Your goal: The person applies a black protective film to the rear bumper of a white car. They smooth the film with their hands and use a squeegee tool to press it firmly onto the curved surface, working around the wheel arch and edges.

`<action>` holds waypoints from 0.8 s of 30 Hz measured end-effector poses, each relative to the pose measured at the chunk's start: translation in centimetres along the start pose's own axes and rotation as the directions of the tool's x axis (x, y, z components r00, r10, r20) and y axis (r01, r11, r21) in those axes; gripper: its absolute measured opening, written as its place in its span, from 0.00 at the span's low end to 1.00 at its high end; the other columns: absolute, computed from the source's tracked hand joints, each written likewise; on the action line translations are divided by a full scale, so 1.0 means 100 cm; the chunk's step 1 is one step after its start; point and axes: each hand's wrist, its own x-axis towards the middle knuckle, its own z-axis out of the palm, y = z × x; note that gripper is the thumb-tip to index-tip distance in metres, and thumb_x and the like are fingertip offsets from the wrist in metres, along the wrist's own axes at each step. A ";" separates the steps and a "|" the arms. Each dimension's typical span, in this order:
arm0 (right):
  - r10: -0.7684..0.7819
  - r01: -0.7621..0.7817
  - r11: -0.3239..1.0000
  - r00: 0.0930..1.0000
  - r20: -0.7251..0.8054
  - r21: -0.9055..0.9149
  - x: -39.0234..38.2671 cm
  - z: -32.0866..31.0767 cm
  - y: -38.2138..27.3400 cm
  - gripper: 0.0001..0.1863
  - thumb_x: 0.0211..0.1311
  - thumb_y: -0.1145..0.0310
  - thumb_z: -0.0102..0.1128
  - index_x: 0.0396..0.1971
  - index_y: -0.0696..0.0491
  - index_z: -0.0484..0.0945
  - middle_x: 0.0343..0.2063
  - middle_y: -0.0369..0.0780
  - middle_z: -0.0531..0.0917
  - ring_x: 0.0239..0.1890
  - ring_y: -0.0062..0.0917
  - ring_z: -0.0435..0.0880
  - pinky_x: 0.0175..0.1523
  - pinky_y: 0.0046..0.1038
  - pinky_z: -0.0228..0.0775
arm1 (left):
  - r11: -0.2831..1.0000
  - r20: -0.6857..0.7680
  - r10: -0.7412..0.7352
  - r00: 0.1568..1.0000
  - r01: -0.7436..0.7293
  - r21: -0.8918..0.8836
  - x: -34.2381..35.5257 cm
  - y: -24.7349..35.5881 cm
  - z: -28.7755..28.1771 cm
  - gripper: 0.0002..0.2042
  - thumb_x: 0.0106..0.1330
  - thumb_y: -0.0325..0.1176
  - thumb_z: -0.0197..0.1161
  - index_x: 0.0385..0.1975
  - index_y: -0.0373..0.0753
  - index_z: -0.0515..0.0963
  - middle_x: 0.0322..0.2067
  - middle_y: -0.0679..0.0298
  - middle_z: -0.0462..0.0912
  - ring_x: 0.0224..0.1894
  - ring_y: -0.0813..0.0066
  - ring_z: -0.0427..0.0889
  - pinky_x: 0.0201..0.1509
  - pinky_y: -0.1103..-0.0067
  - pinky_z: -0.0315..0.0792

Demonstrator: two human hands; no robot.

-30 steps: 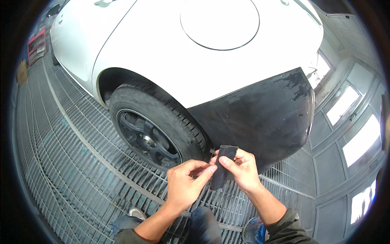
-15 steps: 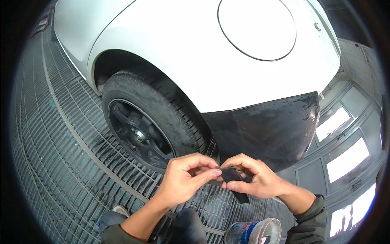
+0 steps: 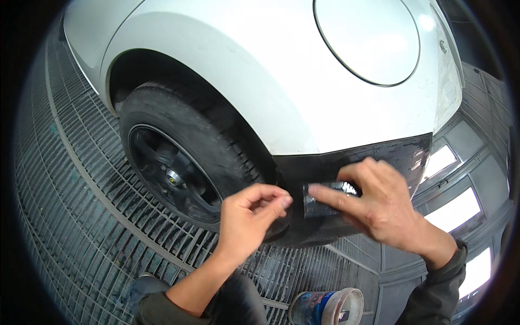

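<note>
My right hand (image 3: 379, 203) holds a dark, wet-looking piece of sandpaper (image 3: 318, 210) against or just in front of the black lower panel (image 3: 398, 153) behind the wheel. Its index finger stretches across the sheet, and the hand is slightly blurred. To the left, my left hand (image 3: 252, 216) is closed in a pinch, thumb against fingertips, with nothing visible between them. It hovers apart from the sheet, in front of the tyre's right side. Above the black panel is the white car body (image 3: 238, 86).
A black wheel (image 3: 173, 176) fills the arch at left. Below my right hand, an open bucket (image 3: 317, 309) with blue on its side stands on the metal floor grating (image 3: 103, 216). Grey wall panels with bright windows (image 3: 457, 211) rise at right.
My left hand has let go of the sandpaper. My right hand has carried it up and right to the black panel. The view has shifted slightly.
</note>
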 end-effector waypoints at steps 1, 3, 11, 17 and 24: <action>-0.016 0.008 0.992 0.998 -0.061 -0.129 0.001 0.004 0.004 0.28 0.65 0.66 0.67 0.66 0.34 0.84 0.42 0.37 0.78 0.38 0.26 0.76 0.42 0.31 0.68 | 1.000 -0.050 0.022 0.999 -0.022 0.000 0.004 -0.003 -0.001 0.05 0.74 0.24 0.69 0.45 0.30 0.86 0.37 0.62 0.90 0.36 0.81 0.87 0.44 0.83 0.84; -0.114 0.055 0.957 0.974 -0.195 -0.284 0.011 0.008 0.011 0.25 0.62 0.67 0.63 0.61 0.40 0.87 0.40 0.34 0.78 0.37 0.24 0.75 0.39 0.27 0.63 | 0.999 -0.078 0.009 0.997 -0.013 -0.050 0.008 -0.003 0.001 0.05 0.75 0.25 0.69 0.45 0.31 0.86 0.36 0.63 0.90 0.35 0.81 0.87 0.43 0.83 0.83; -0.117 0.057 0.910 0.986 -0.123 -0.410 0.017 0.006 0.014 0.25 0.61 0.63 0.63 0.60 0.38 0.87 0.40 0.33 0.77 0.37 0.24 0.74 0.42 0.28 0.63 | 0.998 -0.025 -0.065 0.998 0.065 -0.025 0.011 -0.005 0.005 0.07 0.76 0.29 0.69 0.45 0.32 0.85 0.36 0.63 0.90 0.35 0.81 0.87 0.41 0.83 0.82; -0.098 0.028 0.888 0.987 -0.130 -0.458 0.011 0.013 0.014 0.28 0.63 0.63 0.62 0.65 0.33 0.85 0.44 0.31 0.76 0.41 0.25 0.74 0.47 0.30 0.65 | 0.993 -0.050 -0.100 0.994 0.097 -0.060 0.013 -0.005 0.005 0.08 0.74 0.30 0.72 0.43 0.30 0.86 0.34 0.66 0.88 0.33 0.85 0.85 0.41 0.84 0.83; -0.138 0.048 0.865 0.980 -0.145 -0.499 0.007 0.019 0.021 0.30 0.63 0.62 0.62 0.67 0.31 0.83 0.50 0.30 0.76 0.43 0.24 0.74 0.48 0.30 0.66 | 0.993 -0.105 0.081 0.991 -0.089 -0.076 0.009 0.015 0.009 0.10 0.72 0.31 0.75 0.42 0.29 0.86 0.32 0.68 0.87 0.32 0.88 0.82 0.39 0.87 0.80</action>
